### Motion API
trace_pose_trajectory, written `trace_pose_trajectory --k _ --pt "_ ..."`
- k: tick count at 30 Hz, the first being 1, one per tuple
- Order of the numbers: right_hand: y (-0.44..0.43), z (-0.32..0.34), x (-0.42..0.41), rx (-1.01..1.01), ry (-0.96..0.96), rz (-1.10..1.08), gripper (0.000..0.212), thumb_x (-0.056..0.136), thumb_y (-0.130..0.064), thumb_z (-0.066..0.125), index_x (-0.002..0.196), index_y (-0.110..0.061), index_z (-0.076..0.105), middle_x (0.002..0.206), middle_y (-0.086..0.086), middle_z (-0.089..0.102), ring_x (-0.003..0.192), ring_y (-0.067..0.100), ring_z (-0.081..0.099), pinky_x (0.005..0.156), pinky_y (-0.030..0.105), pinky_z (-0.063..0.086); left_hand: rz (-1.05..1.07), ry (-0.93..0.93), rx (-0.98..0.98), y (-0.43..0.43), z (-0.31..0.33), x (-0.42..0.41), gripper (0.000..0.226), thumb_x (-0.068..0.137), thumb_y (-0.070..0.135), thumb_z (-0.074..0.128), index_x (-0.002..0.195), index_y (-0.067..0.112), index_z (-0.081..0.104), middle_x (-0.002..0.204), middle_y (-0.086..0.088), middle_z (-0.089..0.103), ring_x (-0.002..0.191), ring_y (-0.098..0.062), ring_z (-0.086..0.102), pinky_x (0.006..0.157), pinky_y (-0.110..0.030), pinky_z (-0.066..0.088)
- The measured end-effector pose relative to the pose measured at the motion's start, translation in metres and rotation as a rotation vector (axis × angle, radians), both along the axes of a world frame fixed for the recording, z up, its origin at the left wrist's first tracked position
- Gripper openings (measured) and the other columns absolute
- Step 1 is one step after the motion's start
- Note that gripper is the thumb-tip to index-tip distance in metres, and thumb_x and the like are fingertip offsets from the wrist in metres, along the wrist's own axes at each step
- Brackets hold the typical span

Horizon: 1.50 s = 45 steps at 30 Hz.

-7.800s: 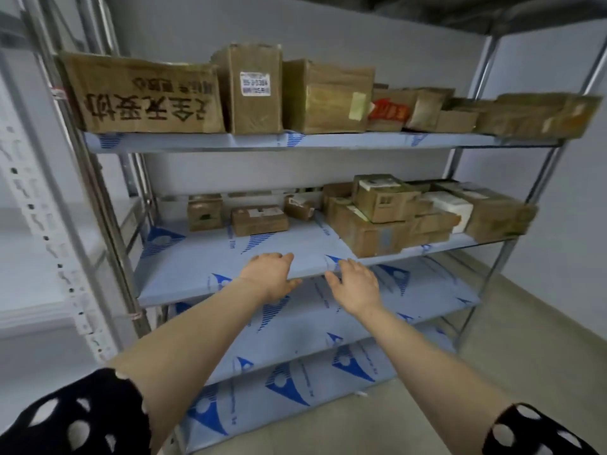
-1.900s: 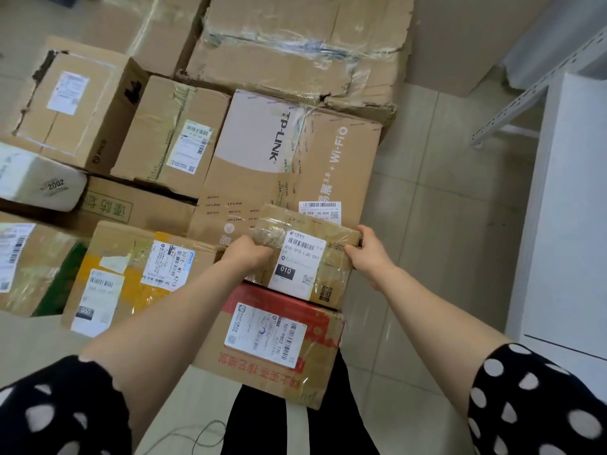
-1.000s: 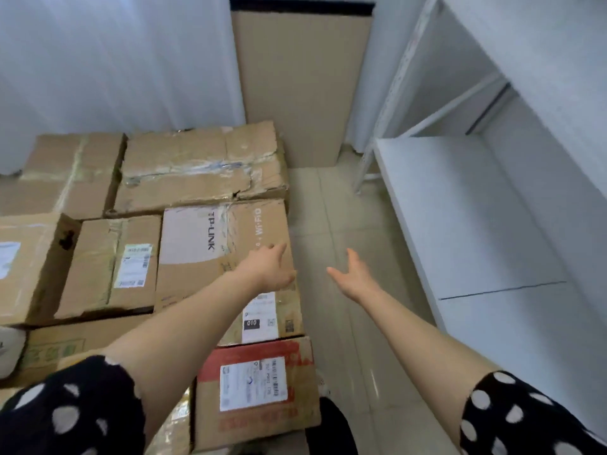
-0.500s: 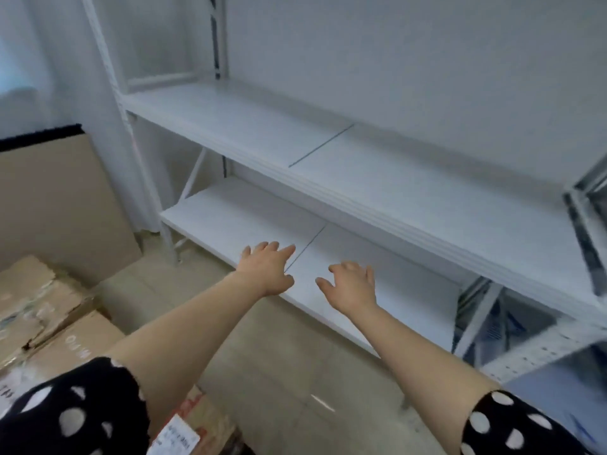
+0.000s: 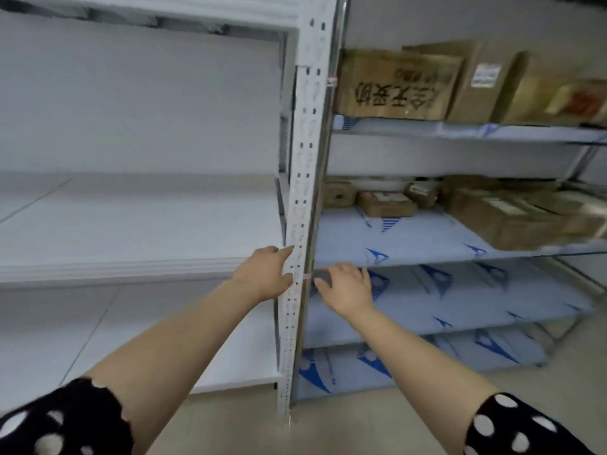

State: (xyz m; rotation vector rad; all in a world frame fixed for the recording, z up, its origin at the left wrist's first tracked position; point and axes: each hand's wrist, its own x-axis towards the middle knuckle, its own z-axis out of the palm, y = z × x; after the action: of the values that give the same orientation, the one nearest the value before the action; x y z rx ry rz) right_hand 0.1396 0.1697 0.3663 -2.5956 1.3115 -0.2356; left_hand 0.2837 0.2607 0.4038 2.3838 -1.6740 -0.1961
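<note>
Both hands are stretched forward and hold nothing. The left hand (image 5: 266, 274) has its fingers fairly straight and close together, and its fingertips reach the white perforated steel upright (image 5: 303, 178); whether they press on it cannot be told through the blur. This upright is a tall, narrow angle post, painted white and punched along its length with paired dark slots. It stands between the two racks and runs from the beige tiled floor (image 5: 361, 421) up past the top of the view. The right hand (image 5: 348, 289) is just to the right of the post with its fingers loosely spread. It lies in front of the front edge of the middle metal shelf (image 5: 410, 238), which is covered in pale film printed with blue triangles. To the left of the post, the white shelf board (image 5: 131, 224) stretches away at about the height of the hands. At the back of the middle metal shelf sit small brown cardboard parcels (image 5: 386, 203), and a larger stack of brown boxes (image 5: 512, 218) fills its right end. On the shelf above stands a big brown carton with black characters (image 5: 397, 87), with more cartons beside it. The forearms are bare, and the black sleeves with white dots (image 5: 65, 418) end near the elbows.
</note>
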Motion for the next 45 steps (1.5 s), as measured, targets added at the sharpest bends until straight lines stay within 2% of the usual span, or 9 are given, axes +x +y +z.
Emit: trace_pose_trajectory --k 5,12,16,25,29,34,38,41,45 --pt "-0.095 0.013 -0.111 -0.040 -0.014 -0.143 0.045 0.097 -0.041 0.042 0.131 -0.013 0.049 0.139 0.008 0.046 0.134 0.024 0.033 0.116 0.039 0.016 -0.121 -0.018 0.012 -0.111 0.001 -0.096 0.064 0.096 0.032 0.048 0.152 0.019 0.020 0.150 -0.010 0.033 0.137 -0.028 0.032 0.107 -0.036 0.034" --pt "-0.193 0.018 -0.218 -0.009 -0.038 -0.308 0.050 0.098 -0.041 0.042 0.139 -0.013 0.043 0.144 0.008 0.042 0.136 0.025 0.034 0.116 0.040 0.019 -0.284 -0.030 0.033 -0.238 0.000 -0.191 0.064 0.096 0.034 0.050 0.151 0.019 0.022 0.148 -0.011 0.036 0.134 -0.029 0.036 0.107 -0.038 0.036" --pt "-0.241 0.015 -0.258 0.022 -0.076 -0.386 0.052 0.098 -0.040 0.042 0.143 -0.013 0.040 0.148 0.010 0.038 0.137 0.027 0.033 0.114 0.039 0.023 -0.368 -0.067 0.042 -0.301 -0.002 -0.226 0.064 0.096 0.037 0.048 0.151 0.021 0.020 0.149 -0.010 0.035 0.134 -0.030 0.036 0.106 -0.042 0.038" --pt "-0.364 0.016 -0.307 0.066 -0.057 -0.505 0.048 0.100 -0.036 0.041 0.140 -0.008 0.040 0.142 0.014 0.040 0.131 0.030 0.039 0.107 0.037 0.031 -0.496 -0.061 0.035 -0.456 -0.008 -0.272 0.064 0.097 0.037 0.047 0.152 0.020 0.020 0.148 -0.010 0.036 0.134 -0.028 0.037 0.107 -0.035 0.035" --pt "-0.437 0.016 -0.321 0.065 -0.065 -0.585 0.044 0.099 -0.035 0.042 0.133 -0.007 0.047 0.136 0.015 0.044 0.124 0.032 0.044 0.100 0.035 0.035 -0.533 -0.043 0.031 -0.531 -0.007 -0.288 0.060 0.096 0.038 0.049 0.149 0.018 0.028 0.144 -0.012 0.041 0.131 -0.028 0.040 0.105 -0.035 0.038" --pt "-0.497 0.007 -0.339 0.113 -0.098 -0.625 0.046 0.099 -0.033 0.042 0.135 -0.005 0.045 0.140 0.016 0.041 0.128 0.032 0.041 0.104 0.036 0.035 -0.545 -0.012 0.029 -0.595 -0.020 -0.307 0.048 0.094 0.037 0.051 0.138 0.021 0.041 0.134 -0.012 0.050 0.123 -0.029 0.048 0.096 -0.037 0.044" --pt "-0.542 -0.002 -0.361 0.137 -0.120 -0.613 0.045 0.100 -0.029 0.041 0.138 -0.005 0.039 0.140 0.017 0.039 0.129 0.033 0.040 0.103 0.038 0.036 -0.581 -0.015 0.052 -0.632 -0.031 -0.333 0.054 0.094 0.031 0.051 0.145 0.026 0.033 0.137 -0.015 0.046 0.125 -0.032 0.047 0.096 -0.036 0.044" --pt "-0.582 -0.007 -0.378 0.170 -0.194 -0.609 0.043 0.100 -0.023 0.039 0.137 -0.001 0.037 0.138 0.020 0.040 0.126 0.035 0.042 0.097 0.037 0.038 -0.531 -0.027 0.063 -0.658 -0.040 -0.353 0.060 0.093 0.021 0.054 0.146 0.026 0.028 0.131 -0.018 0.046 0.118 -0.033 0.051 0.092 -0.040 0.048" --pt "-0.633 -0.017 -0.399 0.215 -0.310 -0.608 0.041 0.100 -0.025 0.041 0.131 0.000 0.038 0.132 0.022 0.043 0.120 0.037 0.046 0.095 0.043 0.041 -0.337 0.068 0.100 -0.683 -0.049 -0.374 0.068 0.092 0.027 0.058 0.148 0.018 0.021 0.143 -0.021 0.027 0.113 -0.036 0.054 0.092 -0.038 0.046"
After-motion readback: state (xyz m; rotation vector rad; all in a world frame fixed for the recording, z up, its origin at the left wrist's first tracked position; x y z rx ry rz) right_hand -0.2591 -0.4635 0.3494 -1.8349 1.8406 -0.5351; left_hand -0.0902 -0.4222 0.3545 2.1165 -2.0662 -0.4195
